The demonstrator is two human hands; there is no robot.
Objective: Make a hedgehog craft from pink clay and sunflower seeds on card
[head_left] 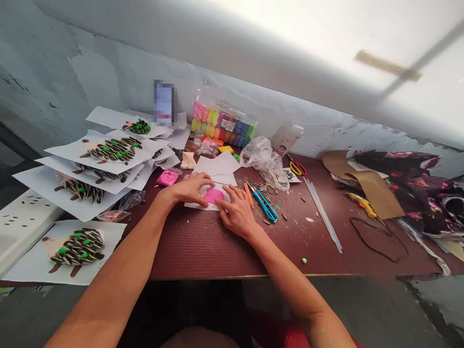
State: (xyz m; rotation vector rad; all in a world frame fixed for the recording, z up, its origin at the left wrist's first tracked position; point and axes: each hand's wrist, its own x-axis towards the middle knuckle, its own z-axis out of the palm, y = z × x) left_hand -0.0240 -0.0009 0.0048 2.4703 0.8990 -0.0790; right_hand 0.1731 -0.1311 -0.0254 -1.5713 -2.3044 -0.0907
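Both my hands lie on a white paper sheet (pixel 197 205) at the middle of the dark red table (pixel 203 251). A flat patch of pink clay (pixel 213 195) sits on that sheet. My right hand (pixel 235 210) touches the clay with its fingertips, and my left hand (pixel 190 188) rests just behind it, partly over the clay's edge. Neither hand grips anything that I can see. Next to my right hand lie an orange pen (pixel 248 195) and a blue utility knife (pixel 264 205). A pink clay packet (pixel 167 177) lies left of my left hand.
Paper sheets bearing hedgehog-like pictures of seed shells (pixel 78 251) are stacked at left. A bag of coloured clay (pixel 224 123), loose seed shells (pixel 266 188), scissors (pixel 297 167), clear glue sticks (pixel 322 212), brown paper (pixel 373 186) and floral cloth (pixel 409 188) crowd the table's back and right.
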